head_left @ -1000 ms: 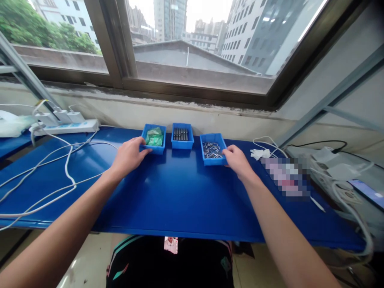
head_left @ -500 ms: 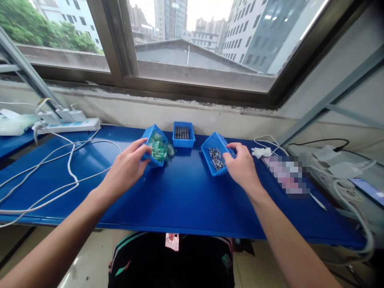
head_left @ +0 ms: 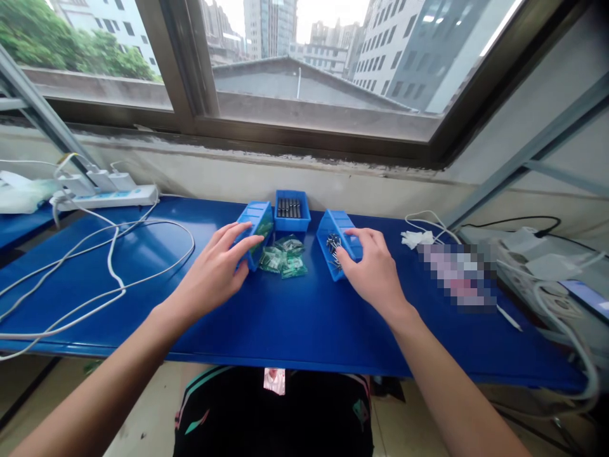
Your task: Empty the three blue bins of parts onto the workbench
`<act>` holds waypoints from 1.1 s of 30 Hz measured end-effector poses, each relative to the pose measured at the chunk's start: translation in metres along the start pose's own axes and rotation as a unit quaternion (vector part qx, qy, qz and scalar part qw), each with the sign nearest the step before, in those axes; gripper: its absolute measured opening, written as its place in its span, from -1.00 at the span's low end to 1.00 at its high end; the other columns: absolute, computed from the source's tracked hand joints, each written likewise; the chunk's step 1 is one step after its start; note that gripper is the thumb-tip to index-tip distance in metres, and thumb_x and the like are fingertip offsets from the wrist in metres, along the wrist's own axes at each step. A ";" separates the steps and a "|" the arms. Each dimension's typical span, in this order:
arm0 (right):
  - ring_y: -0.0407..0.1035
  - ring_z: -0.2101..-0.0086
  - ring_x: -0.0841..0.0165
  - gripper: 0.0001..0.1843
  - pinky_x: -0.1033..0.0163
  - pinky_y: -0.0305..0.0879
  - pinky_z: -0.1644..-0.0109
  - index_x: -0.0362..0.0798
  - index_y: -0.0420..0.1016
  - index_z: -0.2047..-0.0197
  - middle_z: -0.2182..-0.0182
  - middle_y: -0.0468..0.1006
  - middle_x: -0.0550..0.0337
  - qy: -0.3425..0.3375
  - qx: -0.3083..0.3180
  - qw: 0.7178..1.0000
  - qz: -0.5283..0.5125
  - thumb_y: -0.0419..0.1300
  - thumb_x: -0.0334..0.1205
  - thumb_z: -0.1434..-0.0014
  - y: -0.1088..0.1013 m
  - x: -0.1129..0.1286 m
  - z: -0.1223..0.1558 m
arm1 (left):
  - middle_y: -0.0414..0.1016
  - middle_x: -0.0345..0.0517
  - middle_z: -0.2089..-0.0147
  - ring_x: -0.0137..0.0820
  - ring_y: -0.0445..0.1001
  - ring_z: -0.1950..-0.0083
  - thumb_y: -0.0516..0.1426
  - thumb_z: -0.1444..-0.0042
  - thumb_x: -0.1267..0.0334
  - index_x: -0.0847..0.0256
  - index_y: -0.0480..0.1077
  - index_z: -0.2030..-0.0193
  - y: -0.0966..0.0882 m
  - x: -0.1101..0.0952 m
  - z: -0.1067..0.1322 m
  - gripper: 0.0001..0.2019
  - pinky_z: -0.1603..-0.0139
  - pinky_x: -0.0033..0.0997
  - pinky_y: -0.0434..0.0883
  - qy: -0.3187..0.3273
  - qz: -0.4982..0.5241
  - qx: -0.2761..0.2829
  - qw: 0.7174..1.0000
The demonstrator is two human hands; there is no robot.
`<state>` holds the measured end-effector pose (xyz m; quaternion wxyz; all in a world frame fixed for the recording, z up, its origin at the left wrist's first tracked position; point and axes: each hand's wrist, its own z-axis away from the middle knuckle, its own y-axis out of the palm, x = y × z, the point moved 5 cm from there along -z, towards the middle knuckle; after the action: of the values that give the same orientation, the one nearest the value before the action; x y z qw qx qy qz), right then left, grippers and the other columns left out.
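Now both hands tip small blue plastic bins inward at frame centre: left hand point(head_left: 219, 274) fingers clasp the left bin point(head_left: 255, 230), spilling green packets point(head_left: 284, 257); right hand point(head_left: 372, 271) grips the right bin point(head_left: 339, 236) of metal pins, which probably needs further tilting to empty.

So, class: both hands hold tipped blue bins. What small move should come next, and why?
Probably tip the right bin further: the left hand has its bin nearly emptied, green packets lying on the table, while the right hand's metal pins mostly remain inside.

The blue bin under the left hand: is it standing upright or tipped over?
Tipped. The left bin leans on its side under the left hand, its opening facing the green packets lying spilled on the table.
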<state>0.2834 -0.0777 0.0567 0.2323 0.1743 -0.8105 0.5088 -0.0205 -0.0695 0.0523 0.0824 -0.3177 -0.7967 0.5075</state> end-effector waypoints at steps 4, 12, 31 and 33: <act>0.47 -0.16 -0.12 -0.25 -0.23 0.47 -0.17 0.08 0.33 -0.45 -0.36 0.39 -0.09 0.003 0.027 0.999 -0.017 0.23 0.07 -0.24 -0.002 -0.001 0.008 | -0.13 0.10 -0.67 0.10 -0.05 -0.66 0.16 -0.29 0.16 -0.03 0.07 -0.58 0.006 0.002 0.010 -0.26 -0.55 0.31 0.23 -0.077 0.068 -0.036 0.994; 0.53 -0.13 -0.09 -0.21 -0.27 0.53 -0.16 0.10 0.25 -0.50 -0.31 0.48 -0.09 0.004 0.068 0.995 -0.075 0.29 0.04 -0.26 0.006 -0.012 0.023 | 0.06 0.10 -0.63 0.12 0.26 -0.54 0.21 -0.31 0.04 -0.10 -0.11 -0.63 0.027 0.018 0.017 -0.15 -0.36 0.23 0.48 -0.198 0.148 -0.007 0.969; 0.59 0.01 -0.14 -0.29 -0.27 0.62 0.10 0.08 0.38 -0.48 -0.42 0.40 -0.01 -0.089 0.034 0.992 0.085 0.22 0.00 -0.30 0.017 0.020 0.026 | 0.12 -0.11 -0.63 0.05 0.70 0.12 0.19 -0.35 0.08 -0.10 0.13 -0.58 0.014 -0.015 0.016 -0.30 0.32 0.01 0.64 -0.156 -0.109 0.027 0.981; 0.63 0.11 -0.08 -0.30 -0.23 0.63 0.16 0.08 0.39 -0.48 -0.42 0.40 -0.01 -0.095 0.029 0.990 0.100 0.22 -0.02 -0.30 0.016 0.023 0.027 | 0.13 -0.11 -0.62 0.01 0.70 0.13 0.20 -0.35 0.08 -0.08 0.16 -0.57 0.013 -0.018 0.016 -0.31 0.35 -0.06 0.64 -0.146 -0.126 0.022 0.981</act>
<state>0.2508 -0.0958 0.0470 0.0973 0.1463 -0.8269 0.5343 -0.0084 -0.0889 0.0372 0.0357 -0.1355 -0.8226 0.5511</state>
